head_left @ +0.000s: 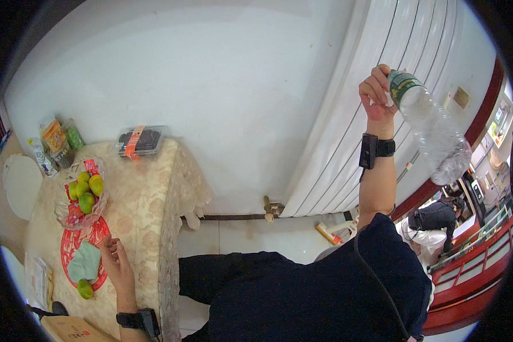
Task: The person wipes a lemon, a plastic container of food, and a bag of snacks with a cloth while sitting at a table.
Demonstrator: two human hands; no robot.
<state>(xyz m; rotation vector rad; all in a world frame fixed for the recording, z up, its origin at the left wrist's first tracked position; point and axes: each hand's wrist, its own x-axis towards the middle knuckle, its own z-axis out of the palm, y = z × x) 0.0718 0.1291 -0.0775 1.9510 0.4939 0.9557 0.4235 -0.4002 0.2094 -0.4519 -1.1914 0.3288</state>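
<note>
Near left, our left hand (117,267) curls its empty fingers loosely beside the green cloth (84,261) on the bench (137,228). Far right, our right hand (377,91) pinches the bottle (433,125) at its labelled end; seemingly light and crushable, it wants a gentle hold there.

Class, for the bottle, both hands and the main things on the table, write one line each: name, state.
Clear bottle: held up, slanting
Right hand: closed on the bottle
Left hand: loosely curled, nothing visibly held
Pale green cloth: crumpled
Red mat: partly covered
Loose fruit: outside the bowl
Clear bowl: holding fruits
Plastic box: closed, orange-banded
</note>
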